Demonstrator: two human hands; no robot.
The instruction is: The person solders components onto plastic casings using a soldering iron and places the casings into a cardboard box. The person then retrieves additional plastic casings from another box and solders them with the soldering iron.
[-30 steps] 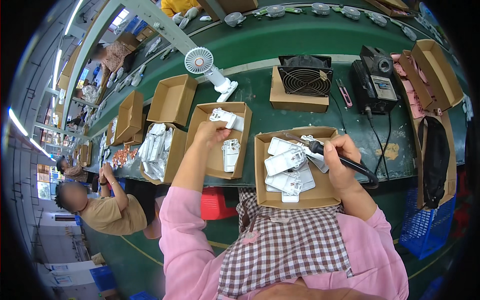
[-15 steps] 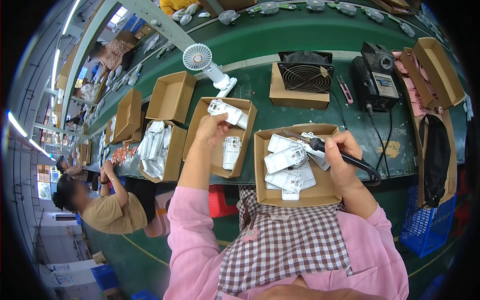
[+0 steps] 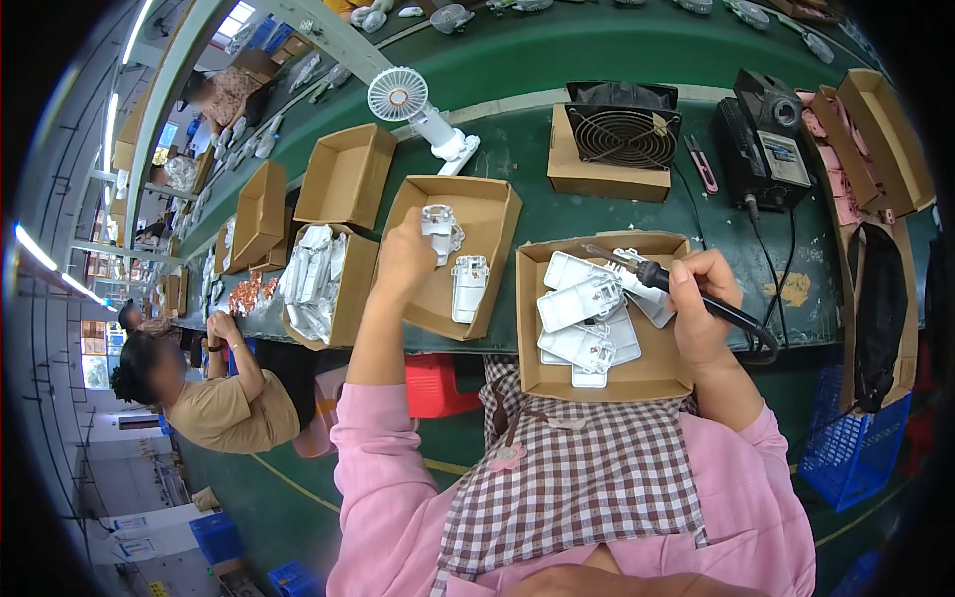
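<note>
My left hand [image 3: 406, 251] is in the left cardboard box [image 3: 497, 214], its fingers closed at the edge of a white plastic housing [image 3: 439, 225]; the fingertips are partly hidden. Another white housing [image 3: 470, 289] lies in that box, lower right of the hand. In my right hand [image 3: 704, 303], a black-handled soldering iron [image 3: 652, 275] points up and left. Its metal tip hovers over the right cardboard box [image 3: 652, 376] in front of me. Several white plastic housings [image 3: 577, 304] lie loosely stacked in this box.
A white handheld fan [image 3: 423, 114] stands behind the left box. Farther back are a black blower fan [image 3: 625, 134], pink-handled tweezers [image 3: 701, 164] and a black soldering station [image 3: 771, 154]. A box of wrapped white parts [image 3: 313, 279] stands left; a co-worker [image 3: 224, 398] sits beyond it.
My left hand has shifted slightly left, and the white housing at its fingers has turned from slanted to more upright. My right hand still holds the soldering iron. The view has shifted slightly.
</note>
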